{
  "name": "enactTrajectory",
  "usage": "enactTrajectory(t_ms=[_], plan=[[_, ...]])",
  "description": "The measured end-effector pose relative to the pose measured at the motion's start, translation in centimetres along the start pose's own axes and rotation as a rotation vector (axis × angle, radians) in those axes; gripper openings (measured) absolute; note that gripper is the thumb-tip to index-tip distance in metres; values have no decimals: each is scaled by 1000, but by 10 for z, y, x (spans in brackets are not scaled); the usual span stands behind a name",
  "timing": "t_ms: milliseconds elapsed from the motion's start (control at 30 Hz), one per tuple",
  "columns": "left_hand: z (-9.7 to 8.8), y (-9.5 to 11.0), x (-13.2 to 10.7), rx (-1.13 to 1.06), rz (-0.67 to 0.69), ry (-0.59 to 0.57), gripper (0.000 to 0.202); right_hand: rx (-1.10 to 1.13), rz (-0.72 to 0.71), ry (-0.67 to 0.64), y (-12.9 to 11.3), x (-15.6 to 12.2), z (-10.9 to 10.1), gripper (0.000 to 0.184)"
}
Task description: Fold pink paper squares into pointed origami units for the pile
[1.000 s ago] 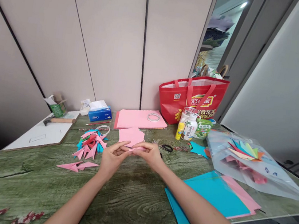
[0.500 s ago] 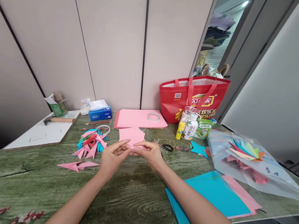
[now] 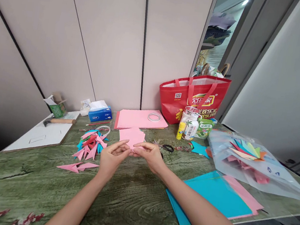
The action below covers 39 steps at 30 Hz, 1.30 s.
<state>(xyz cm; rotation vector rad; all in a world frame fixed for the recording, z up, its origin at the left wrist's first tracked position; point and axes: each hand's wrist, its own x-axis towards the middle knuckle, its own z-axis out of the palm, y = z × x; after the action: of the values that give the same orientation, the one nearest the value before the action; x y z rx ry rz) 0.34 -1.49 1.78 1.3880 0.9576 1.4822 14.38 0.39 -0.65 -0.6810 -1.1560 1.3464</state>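
Note:
My left hand (image 3: 111, 159) and my right hand (image 3: 152, 158) meet over the middle of the table. Both are closed in a pinch on a small piece of pink paper (image 3: 134, 154), mostly hidden by the fingers. Just beyond the fingertips lie pink paper squares (image 3: 131, 135). Left of my left hand sits a pile of folded paper pieces (image 3: 90, 143) in pink, blue and red. Nearer me are a few loose folded pink pieces (image 3: 69, 167). Scissors with black handles (image 3: 167, 148) rest beyond my right hand.
Pink sheets (image 3: 129, 119) carry a tape roll (image 3: 154, 117). A tissue box (image 3: 100, 114) and hammer (image 3: 63, 120) stand left. At right are a glue stick (image 3: 180, 130), white bottle (image 3: 191, 128), red bag (image 3: 168, 100), plastic bag (image 3: 271, 173) and blue sheets (image 3: 218, 195).
Both hands keep their pinch on the pink paper with barely any movement. The whole view has shifted very slightly.

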Motion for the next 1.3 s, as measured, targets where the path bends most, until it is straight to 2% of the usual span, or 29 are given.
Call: enactTrajectory(t_ms=[200, 367, 767, 900, 1100, 1167, 1300], plan=[[-1, -3, 1, -7, -14, 26, 34, 38, 26, 17, -1, -2, 4, 24], [-3, -7, 1, 36, -12, 48, 27, 53, 36, 34, -1, -3, 5, 23], [-4, -8, 1, 70, -21, 32, 24, 82, 102, -26, 0, -3, 1, 23], [-5, -6, 2, 38, -49, 42, 22, -36, -27, -57, -3, -3, 1, 18], [-5, -4, 3, 45, -36, 17, 23, -442, -353, -39, -10, -3, 0, 14], [-4, -2, 2, 119, -9, -2, 21, -510, -397, -51, -11, -4, 0, 14], [-3, 3, 1, 182, 12, 8, 18, -511, -436, -75, -11, -6, 1, 15]])
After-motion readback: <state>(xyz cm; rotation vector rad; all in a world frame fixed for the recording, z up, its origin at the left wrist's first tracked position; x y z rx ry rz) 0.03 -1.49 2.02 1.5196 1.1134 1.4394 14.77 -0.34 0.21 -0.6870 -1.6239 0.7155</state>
